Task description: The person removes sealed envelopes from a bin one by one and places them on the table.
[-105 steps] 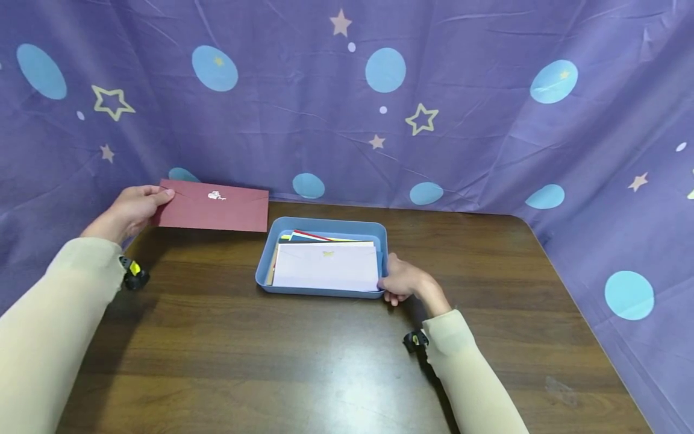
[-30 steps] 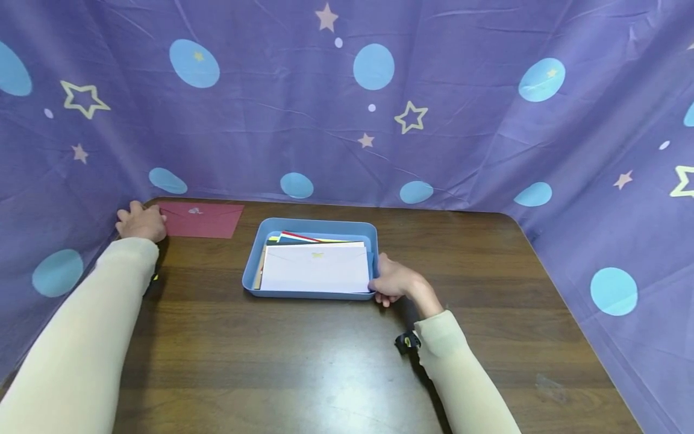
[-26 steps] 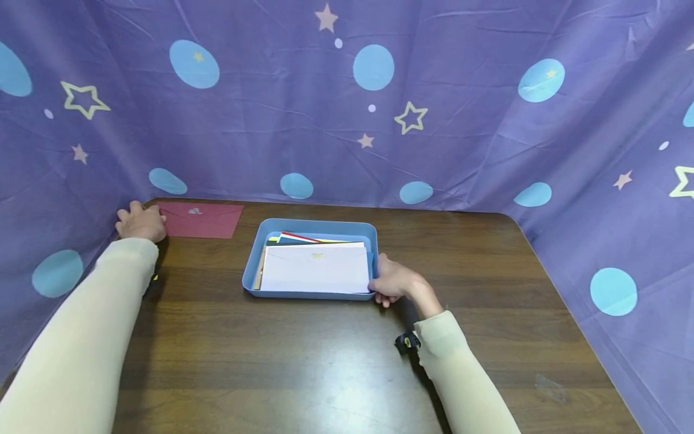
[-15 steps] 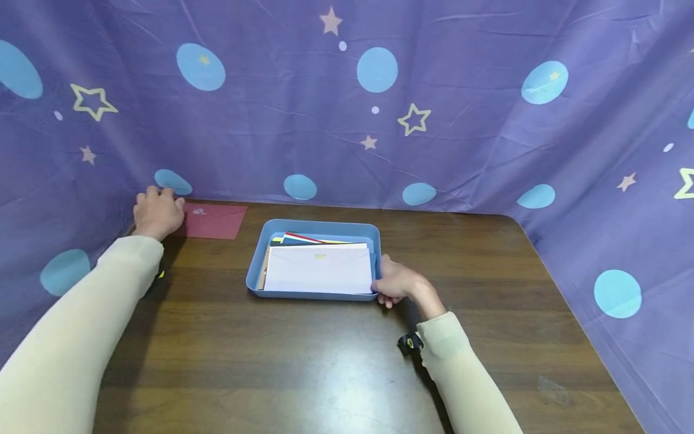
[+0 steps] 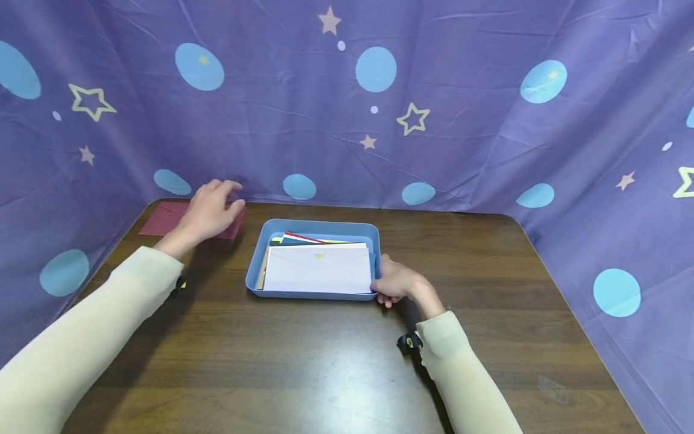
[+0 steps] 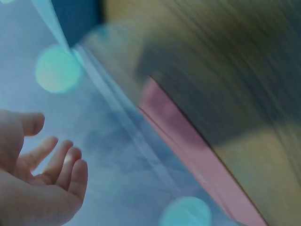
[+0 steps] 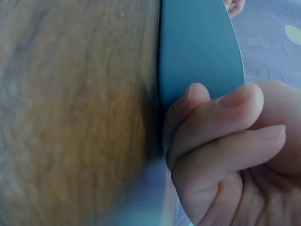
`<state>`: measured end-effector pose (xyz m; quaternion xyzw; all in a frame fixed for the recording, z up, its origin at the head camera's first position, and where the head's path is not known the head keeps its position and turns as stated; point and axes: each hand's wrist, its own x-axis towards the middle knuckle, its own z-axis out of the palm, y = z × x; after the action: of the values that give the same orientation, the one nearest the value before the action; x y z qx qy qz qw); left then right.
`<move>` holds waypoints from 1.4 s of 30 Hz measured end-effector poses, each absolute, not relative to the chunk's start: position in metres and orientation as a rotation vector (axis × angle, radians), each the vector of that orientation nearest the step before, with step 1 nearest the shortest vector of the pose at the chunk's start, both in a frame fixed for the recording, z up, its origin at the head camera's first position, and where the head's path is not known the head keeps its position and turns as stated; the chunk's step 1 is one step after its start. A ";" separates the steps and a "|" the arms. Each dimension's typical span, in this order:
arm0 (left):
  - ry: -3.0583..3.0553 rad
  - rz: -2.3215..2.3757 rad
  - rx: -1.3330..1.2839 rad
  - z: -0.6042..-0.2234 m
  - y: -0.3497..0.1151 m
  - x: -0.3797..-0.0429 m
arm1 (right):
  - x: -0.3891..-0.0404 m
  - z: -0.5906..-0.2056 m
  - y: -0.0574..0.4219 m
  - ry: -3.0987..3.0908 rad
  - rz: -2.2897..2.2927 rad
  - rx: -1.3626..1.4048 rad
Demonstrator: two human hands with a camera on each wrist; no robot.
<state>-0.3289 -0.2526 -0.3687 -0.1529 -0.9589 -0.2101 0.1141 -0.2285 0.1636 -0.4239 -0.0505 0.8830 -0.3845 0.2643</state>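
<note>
A dark red envelope (image 5: 162,220) lies flat at the table's back left corner, partly hidden by my left hand (image 5: 206,211) in the head view. That hand is above it with loosely bent fingers, and the left wrist view shows the hand (image 6: 42,174) apart from the pink-looking envelope (image 6: 183,146). At the middle stands a blue tray (image 5: 252,265) holding a white envelope (image 5: 317,271) on top of several coloured ones. My right hand (image 5: 398,280) grips the tray's right front corner; in the right wrist view its curled fingers (image 7: 211,127) press against the tray wall (image 7: 202,47).
The brown wooden table (image 5: 303,361) carries all of this. A purple curtain (image 5: 303,78) with stars and dots hangs along its back and both sides. Clear tape (image 5: 553,390) sticks to the table at the right.
My left hand carried the red envelope to the back left corner, laid it down and let go, then moved right above it. The right hand kept its grip on the tray.
</note>
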 end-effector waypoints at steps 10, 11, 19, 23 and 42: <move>-2.850 -0.581 -0.828 -0.370 -0.205 -0.296 | -0.228 -0.423 0.163 2.385 -1.052 -0.128; -2.863 -0.573 -0.859 -0.372 -0.202 -0.294 | -0.228 -0.423 0.163 2.385 -1.053 -0.129; -2.934 -0.520 -1.034 -0.390 -0.190 -0.284 | -0.226 -0.423 0.162 2.387 -1.059 -0.122; -2.908 -0.514 -1.089 -0.397 -0.187 -0.285 | -0.227 -0.424 0.162 2.392 -1.058 -0.127; -2.966 -0.606 -0.987 -0.402 -0.174 -0.294 | -0.228 -0.424 0.163 2.382 -1.074 -0.152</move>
<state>-0.2938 -0.1741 -0.4025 -0.3100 -0.9313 -0.1902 -0.0212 -0.2279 0.1629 -0.4235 -0.0559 0.8790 -0.3962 0.2592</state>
